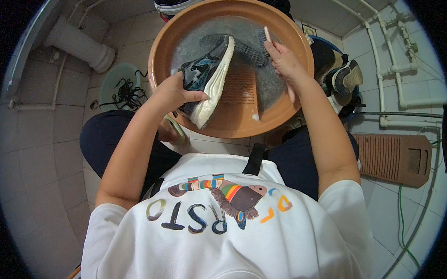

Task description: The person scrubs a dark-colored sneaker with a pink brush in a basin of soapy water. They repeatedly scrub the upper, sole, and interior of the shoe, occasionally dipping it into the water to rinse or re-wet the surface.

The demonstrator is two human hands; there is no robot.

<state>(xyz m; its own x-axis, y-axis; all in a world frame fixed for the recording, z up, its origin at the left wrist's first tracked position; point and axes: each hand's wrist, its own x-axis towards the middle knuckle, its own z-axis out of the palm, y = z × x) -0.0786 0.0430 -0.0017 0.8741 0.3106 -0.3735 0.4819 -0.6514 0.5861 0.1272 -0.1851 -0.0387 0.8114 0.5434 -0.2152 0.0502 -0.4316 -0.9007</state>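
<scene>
My left hand (175, 94) grips a dark grey and blue sneaker (201, 69) with a thick white sole (216, 85). The thumb presses on the sole, while the other fingers are mostly hidden behind the shoe. It is tilted on its side over a large orange-brown basin (154, 56) of cloudy, sudsy water (190, 37). In my right hand (286, 63) is a scrubbing brush (267, 35) with a pale pink handle, held near the basin's right side, apart from the sole. Dark grey mesh material (252, 52) lies in the water between shoe and brush; whether it is another shoe I cannot tell.
A ribbed washboard surface (241, 87) slopes inside the basin. Dark laces (128, 93) hang in a pale green bowl (108, 87) at left. More shoes (344, 78) are piled at right, above a brown washboard (394, 158) on the tiles. White pipes (378, 60) line the right wall.
</scene>
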